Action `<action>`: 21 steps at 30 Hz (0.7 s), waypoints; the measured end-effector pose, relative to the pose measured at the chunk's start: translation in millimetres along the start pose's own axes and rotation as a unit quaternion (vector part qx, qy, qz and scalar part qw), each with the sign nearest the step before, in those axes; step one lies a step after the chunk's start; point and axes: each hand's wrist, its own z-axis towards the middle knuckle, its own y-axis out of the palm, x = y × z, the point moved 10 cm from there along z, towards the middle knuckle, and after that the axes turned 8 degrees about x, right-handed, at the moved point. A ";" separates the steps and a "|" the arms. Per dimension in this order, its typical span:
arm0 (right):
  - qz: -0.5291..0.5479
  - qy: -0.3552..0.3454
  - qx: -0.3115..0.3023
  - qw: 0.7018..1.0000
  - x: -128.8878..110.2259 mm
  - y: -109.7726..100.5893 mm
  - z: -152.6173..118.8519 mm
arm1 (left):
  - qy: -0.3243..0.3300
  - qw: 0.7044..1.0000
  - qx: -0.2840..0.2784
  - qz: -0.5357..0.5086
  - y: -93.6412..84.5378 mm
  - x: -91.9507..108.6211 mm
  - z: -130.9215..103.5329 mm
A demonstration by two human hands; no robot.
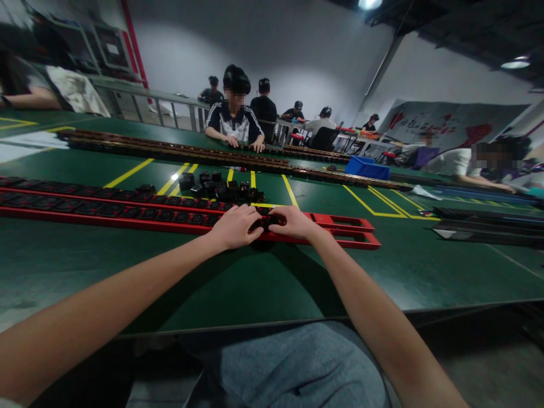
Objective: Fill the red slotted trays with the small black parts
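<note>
My left hand (238,225) and my right hand (291,222) meet over a long red rail frame (373,245) lying across the table. Between their fingertips is a small black part (266,221), pinched from both sides at the rail; the fingers hide much of it. Left of my hands, square black parts (97,208) sit in rows along the rail's two channels. The right end of the rail has open slots showing the green surface. Just behind the rail lies a pile of loose black parts (208,186).
The green table (204,300) has yellow tape lines (289,190). Long brown rails (170,152) lie farther back, with a blue bin (368,168) beside them. Dark strips (488,226) lie at right. A person (235,116) sits opposite; others work beyond.
</note>
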 end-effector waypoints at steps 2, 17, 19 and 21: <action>0.000 -0.001 -0.002 1.000 -2.2 0.6 0.2 | 0.001 1.000 -0.004 0.003 0.2 0.0 0.3; -0.021 -0.031 -0.046 0.998 -17.4 7.6 -1.0 | 0.004 1.000 -0.010 0.004 1.6 -0.3 0.2; -0.026 -0.038 -0.051 0.998 -17.7 9.1 -1.2 | 0.004 1.000 -0.006 0.002 1.5 -0.4 0.4; -0.033 -0.036 -0.058 0.997 -15.5 11.2 -1.4 | 0.004 1.000 -0.002 0.001 1.8 -0.8 0.5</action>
